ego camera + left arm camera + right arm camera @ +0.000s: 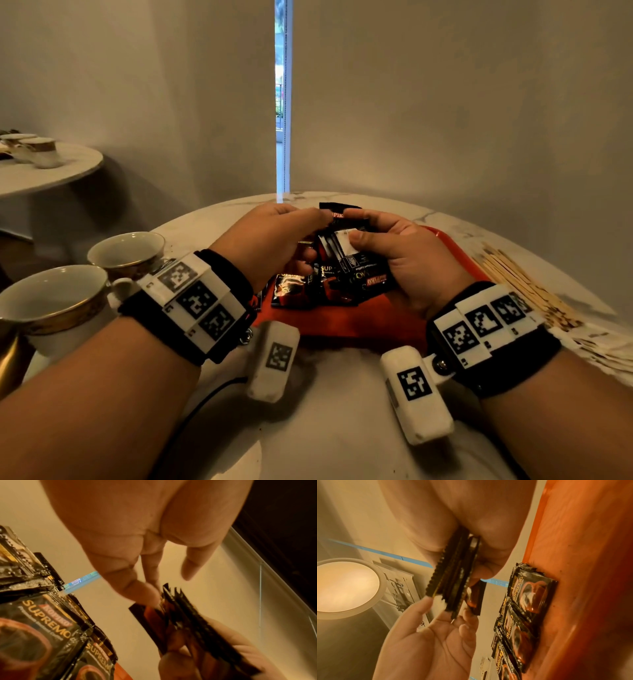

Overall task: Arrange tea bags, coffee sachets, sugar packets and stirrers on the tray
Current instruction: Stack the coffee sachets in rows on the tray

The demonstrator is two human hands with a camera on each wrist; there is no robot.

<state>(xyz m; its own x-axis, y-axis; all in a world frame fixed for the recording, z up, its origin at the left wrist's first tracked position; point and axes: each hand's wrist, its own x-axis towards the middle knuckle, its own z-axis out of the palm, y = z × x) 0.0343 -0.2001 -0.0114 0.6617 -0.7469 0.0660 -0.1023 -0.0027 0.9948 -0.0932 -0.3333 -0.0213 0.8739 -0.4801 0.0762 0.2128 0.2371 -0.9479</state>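
My right hand (356, 228) grips a stack of black coffee sachets (342, 250) upright above the orange tray (359, 325). My left hand (318, 219) meets the stack from the left, its thumb and fingertips (426, 600) pinching the stack's far end (453, 577). In the left wrist view the fingertips (150, 593) sit on the sachets' edges (188, 615). Several more sachets (294, 287) lie overlapped in a row on the tray's left part (527, 601). Wooden stirrers (513, 277) lie on the table right of the tray. Pale paper packets (603, 349) lie nearer me, on the right.
Two gold-rimmed cups (126, 250) (51, 298) stand on the marble table to the left of the tray. A cable (205, 401) runs over the table's near side. A second round table with cups (37, 150) stands far left.
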